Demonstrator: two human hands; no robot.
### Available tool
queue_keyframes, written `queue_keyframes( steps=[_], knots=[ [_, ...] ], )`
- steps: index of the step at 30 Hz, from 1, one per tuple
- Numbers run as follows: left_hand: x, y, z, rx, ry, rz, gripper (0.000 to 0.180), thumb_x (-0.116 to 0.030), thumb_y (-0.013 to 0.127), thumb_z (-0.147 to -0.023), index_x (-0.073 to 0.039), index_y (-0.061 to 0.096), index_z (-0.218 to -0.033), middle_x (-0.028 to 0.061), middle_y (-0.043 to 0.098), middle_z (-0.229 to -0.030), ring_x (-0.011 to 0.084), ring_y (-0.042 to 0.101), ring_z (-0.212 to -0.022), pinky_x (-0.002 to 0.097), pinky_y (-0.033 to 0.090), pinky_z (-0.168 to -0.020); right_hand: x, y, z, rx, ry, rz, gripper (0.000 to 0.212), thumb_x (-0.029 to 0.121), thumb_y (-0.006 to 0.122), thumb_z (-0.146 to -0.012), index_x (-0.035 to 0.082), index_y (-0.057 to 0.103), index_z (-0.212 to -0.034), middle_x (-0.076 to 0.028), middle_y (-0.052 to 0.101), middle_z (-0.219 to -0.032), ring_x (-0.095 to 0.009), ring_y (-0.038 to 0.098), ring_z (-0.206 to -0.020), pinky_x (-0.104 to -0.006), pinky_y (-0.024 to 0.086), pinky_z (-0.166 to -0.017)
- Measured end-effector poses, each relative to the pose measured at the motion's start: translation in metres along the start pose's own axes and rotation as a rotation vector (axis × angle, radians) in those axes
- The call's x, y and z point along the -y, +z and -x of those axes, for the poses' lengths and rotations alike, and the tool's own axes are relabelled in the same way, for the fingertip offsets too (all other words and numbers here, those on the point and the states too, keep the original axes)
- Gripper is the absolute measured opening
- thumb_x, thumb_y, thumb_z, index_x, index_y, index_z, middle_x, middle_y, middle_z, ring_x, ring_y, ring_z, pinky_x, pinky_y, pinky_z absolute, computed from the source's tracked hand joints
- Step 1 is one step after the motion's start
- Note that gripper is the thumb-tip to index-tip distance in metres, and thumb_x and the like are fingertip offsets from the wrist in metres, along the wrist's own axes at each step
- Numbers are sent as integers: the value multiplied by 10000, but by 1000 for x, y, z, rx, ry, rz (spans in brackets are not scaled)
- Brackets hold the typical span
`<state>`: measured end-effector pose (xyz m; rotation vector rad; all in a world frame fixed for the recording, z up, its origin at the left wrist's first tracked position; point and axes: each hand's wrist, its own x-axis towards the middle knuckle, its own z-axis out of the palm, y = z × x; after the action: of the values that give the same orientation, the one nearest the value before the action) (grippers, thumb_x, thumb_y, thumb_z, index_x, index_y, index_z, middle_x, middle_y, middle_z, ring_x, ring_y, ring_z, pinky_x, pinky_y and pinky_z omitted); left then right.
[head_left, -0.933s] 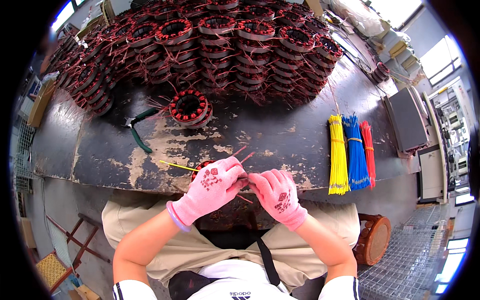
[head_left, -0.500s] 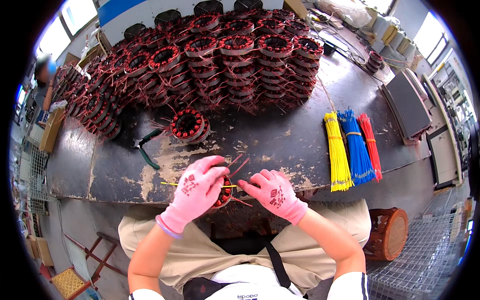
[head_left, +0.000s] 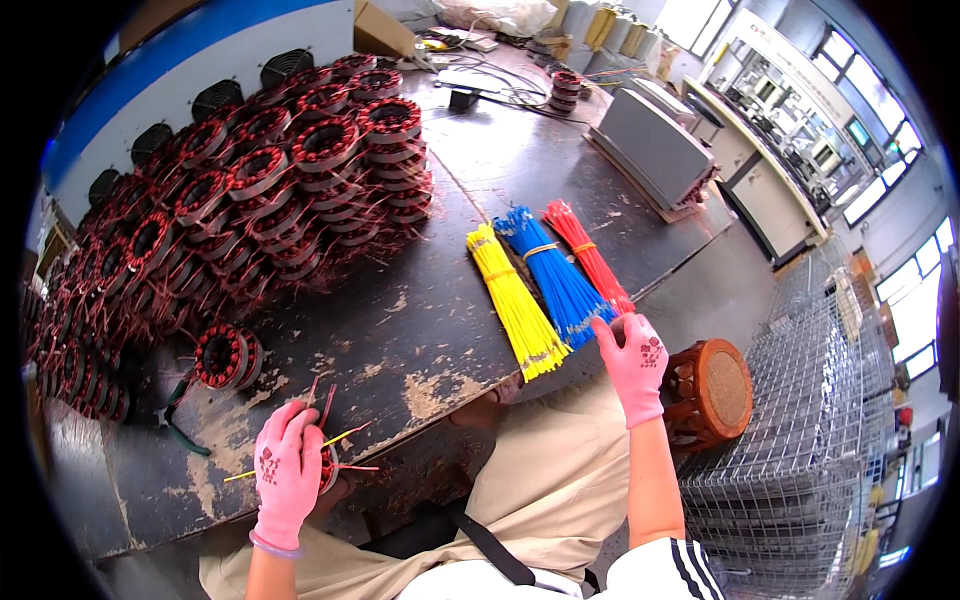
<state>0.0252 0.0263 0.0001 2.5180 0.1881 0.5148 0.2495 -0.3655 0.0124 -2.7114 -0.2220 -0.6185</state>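
My left hand (head_left: pixel 286 462), in a pink glove, is closed on a ring-shaped motor stator (head_left: pixel 328 468) with red windings, held at the table's front edge. Most of that stator is hidden behind the glove. A yellow wire (head_left: pixel 345 436) lies across it, passing under my fingers, and thin reddish leads stick out of it. My right hand (head_left: pixel 636 362), gloved alike, is at the near end of the bundle of blue wires (head_left: pixel 552 275), its fingertips bent in on the wire ends. Beside the blue bundle lie a bundle of yellow wires (head_left: pixel 513 305) and one of red wires (head_left: pixel 590 258).
Tall stacks of wound stators (head_left: pixel 270 190) fill the table's left and back. A lone pair of stators (head_left: pixel 228 356) sits nearer, beside green-handled pliers (head_left: pixel 178 425). Grey panels (head_left: pixel 655 150) stand at the right edge. A wooden stool (head_left: pixel 715 392) and wire mesh cages (head_left: pixel 790 460) are on the right.
My right hand has left the stator and moved right to the blue bundle. My left hand still holds the stator and yellow wire. The view has swung to the right.
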Motion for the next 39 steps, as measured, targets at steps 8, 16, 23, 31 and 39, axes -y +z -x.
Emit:
queue_keyframes(
  steps=[8, 16, 23, 31, 39],
  knots=[
    [9, 4, 4, -27, 7, -9, 196, -80, 595, -941, 10, 651, -1105, 155, 641, -1190, 362, 609, -1084, 449, 474, -957, -12, 30, -16, 94, -14, -7, 226, 294, 736, -863, 99, 682, -962, -97, 681, -968, -309, 670, -927, -436, 528, -801],
    [6, 1, 3, -26, 31, -41, 193, -82, 603, -940, 11, 650, -1103, 157, 645, -1167, 360, 614, -1058, 445, 483, -931, -10, 33, -26, 96, 55, -38, 182, 264, 733, -859, 90, 686, -879, -98, 665, -949, -300, 672, -882, -423, 533, -777],
    [8, 4, 4, -44, 40, -27, 205, -94, 623, -918, 1, 649, -1097, 150, 643, -1169, 358, 613, -1054, 453, 477, -934, -12, 23, -37, 136, 252, -424, 160, 198, 708, -852, 46, 683, -894, -77, 614, -891, -232, 650, -805, -370, 525, -751],
    [9, -2, 6, 20, -2, -19, 252, -110, 639, -908, -5, 640, -1137, 161, 620, -1227, 366, 596, -1099, 459, 470, -954, -11, -34, -7, 37, 289, -707, 150, 119, 720, -852, 21, 619, -801, 8, 583, -731, -74, 531, -641, -260, 439, -586],
    [-92, -21, -22, -267, 694, -329, 413, -243, 741, -806, -102, 663, -1187, 110, 604, -1186, 311, 599, -1129, 548, 415, -1054, 143, -95, 58, 305, -517, -880, 163, 46, 805, -745, 84, 678, -839, -54, 635, -871, -212, 628, -800, -335, 505, -673]
  ],
)
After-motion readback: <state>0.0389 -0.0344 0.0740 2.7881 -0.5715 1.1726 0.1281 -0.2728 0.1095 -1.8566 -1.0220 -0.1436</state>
